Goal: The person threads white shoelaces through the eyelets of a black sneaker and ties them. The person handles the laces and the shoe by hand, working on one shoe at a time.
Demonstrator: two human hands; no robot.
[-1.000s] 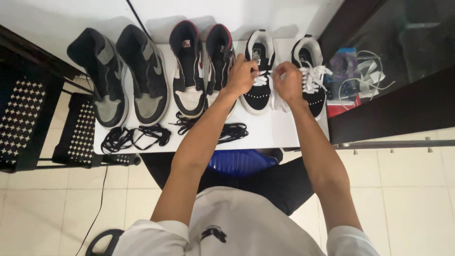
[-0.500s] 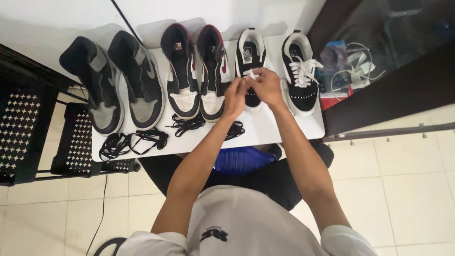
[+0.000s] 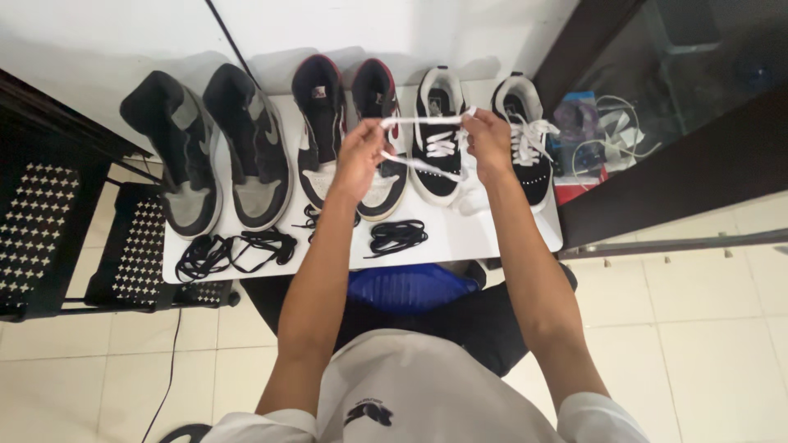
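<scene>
Two hands pinch one white lace (image 3: 423,121), stretched level above the black low-top shoe (image 3: 439,135) on the white table (image 3: 484,238). Your left hand (image 3: 361,156) and right hand (image 3: 486,141) each grip an end; half a second ago they sat close together over that shoe, now drawn apart. Black laces (image 3: 396,236) lie near the table's front edge, just beside the red-trimmed high-tops (image 3: 349,131).

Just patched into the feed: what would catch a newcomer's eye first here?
Both hands, the left hand and right hand, stretch a white lace between them above a black low shoe near the middle of the white table. Six shoes stand in a row along the wall, and loose black laces lie in bundles at the table's front edge.
</scene>
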